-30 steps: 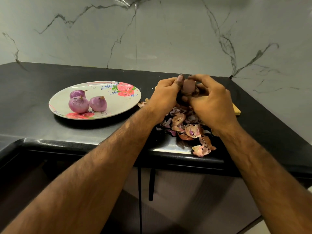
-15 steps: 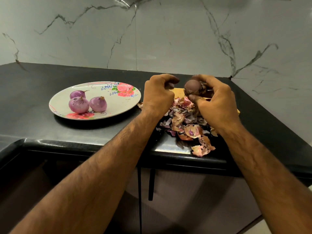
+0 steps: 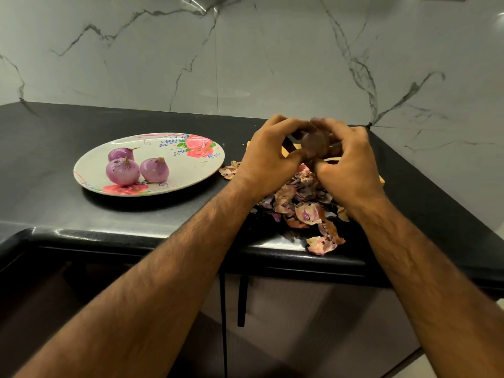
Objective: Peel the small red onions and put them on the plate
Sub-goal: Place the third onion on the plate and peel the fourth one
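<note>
Onion [image 3: 315,144] with its brownish skin on is up off the counter, held between both hands right above the heap of peels. Left hand [image 3: 268,159] curls round its left side, thumb and fingertips pinching near the top. Right hand [image 3: 347,165] wraps the right side and underneath, fingers curled on it too. It's blurry up there, so can't tell which fingertip is actually on the skin. Three peeled onions [image 3: 122,171] sit bunched on the left half of the flowered plate [image 3: 191,170], which is on the black counter [image 3: 54,137] just left of the hands. Peel pile [image 3: 300,205] spreads from under the hands toward the counter's front edge.
</note>
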